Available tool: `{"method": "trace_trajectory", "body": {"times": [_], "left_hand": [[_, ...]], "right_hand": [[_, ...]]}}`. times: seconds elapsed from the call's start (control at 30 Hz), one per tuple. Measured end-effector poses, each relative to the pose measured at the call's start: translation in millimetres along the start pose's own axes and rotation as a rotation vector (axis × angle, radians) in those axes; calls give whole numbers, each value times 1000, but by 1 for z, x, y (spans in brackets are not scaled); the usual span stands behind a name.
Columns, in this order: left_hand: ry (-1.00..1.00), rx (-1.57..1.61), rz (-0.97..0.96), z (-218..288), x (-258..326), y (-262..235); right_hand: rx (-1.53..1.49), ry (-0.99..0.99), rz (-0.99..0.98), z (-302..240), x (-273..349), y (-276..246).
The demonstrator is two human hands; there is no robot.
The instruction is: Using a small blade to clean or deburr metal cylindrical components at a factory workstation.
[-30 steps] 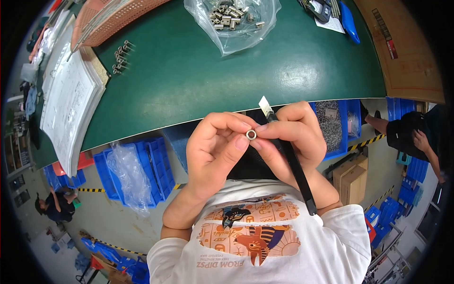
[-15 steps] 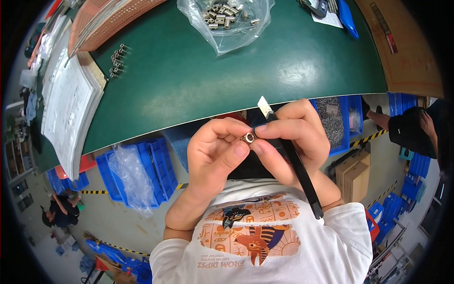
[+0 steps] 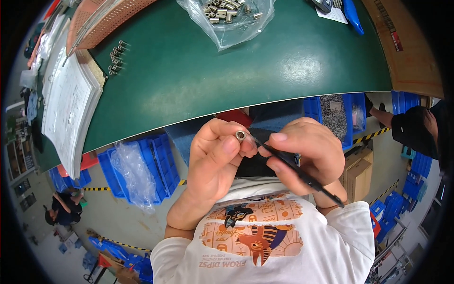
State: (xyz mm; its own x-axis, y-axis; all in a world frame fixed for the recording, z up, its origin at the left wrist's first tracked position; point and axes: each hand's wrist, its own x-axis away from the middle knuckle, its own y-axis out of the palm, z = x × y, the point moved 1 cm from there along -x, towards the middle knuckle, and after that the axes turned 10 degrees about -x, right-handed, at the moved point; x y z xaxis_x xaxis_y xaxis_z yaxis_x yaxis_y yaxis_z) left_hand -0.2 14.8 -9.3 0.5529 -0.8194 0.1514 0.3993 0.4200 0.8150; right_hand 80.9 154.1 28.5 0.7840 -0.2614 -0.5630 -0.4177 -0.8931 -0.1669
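Observation:
Just off the front edge of the bench, the fingertips of my left hand point(image 3: 213, 158) pinch a small silvery metal sleeve point(image 3: 240, 135). Its round open end faces up. My right hand point(image 3: 312, 151) grips a slim black utility knife point(image 3: 309, 181) between thumb and fingers. The knife slants down to the right, its front end close beside the sleeve and my left fingertips. Whether the blade touches the sleeve cannot be made out. A clear plastic bag point(image 3: 220, 38) lies open at the far side of the bench, with several similar metal sleeves point(image 3: 222, 14) in it.
On the green bench point(image 3: 189, 80), several small metal parts with thin shanks point(image 3: 116, 59) stand at the left, near a stack of papers point(image 3: 71, 109) and a pink perforated basket point(image 3: 99, 23). Blue bins point(image 3: 137, 170) sit below. A blue-handled tool point(image 3: 351, 16) lies far right, beside a cardboard box point(image 3: 406, 52).
The knife has swung from steep to a lower slant, its tip coming down toward the sleeve. My right fingers have left the sleeve, and my left hand has turned its open end upward.

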Motion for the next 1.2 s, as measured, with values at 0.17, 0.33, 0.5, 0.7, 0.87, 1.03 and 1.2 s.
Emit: {"method": "trace_trajectory", "body": {"times": [0.17,0.33,0.5,0.7,0.87,1.03,1.2], "left_hand": [[86,-97,4,-2,1,-4],[96,-135,-10,-2,1,-3],[87,-122,-14,-1,1,-4],[110,-175,-32,0,0,-5],[97,-118,-12,2,1,-2],[98,-154,-11,3,0,-3],[82,-144,-29,2,0,-3]], "right_hand": [[-22,49,-36,-2,-1,-4],[9,-54,-81,2,-2,-6],[53,-76,-95,1,-3,-5],[110,-135,-83,2,-4,-5],[294,-239,-39,3,-2,-5],[148,-22,-121,-7,-2,-8],[172,-78,-109,-3,-2,-7]]}}
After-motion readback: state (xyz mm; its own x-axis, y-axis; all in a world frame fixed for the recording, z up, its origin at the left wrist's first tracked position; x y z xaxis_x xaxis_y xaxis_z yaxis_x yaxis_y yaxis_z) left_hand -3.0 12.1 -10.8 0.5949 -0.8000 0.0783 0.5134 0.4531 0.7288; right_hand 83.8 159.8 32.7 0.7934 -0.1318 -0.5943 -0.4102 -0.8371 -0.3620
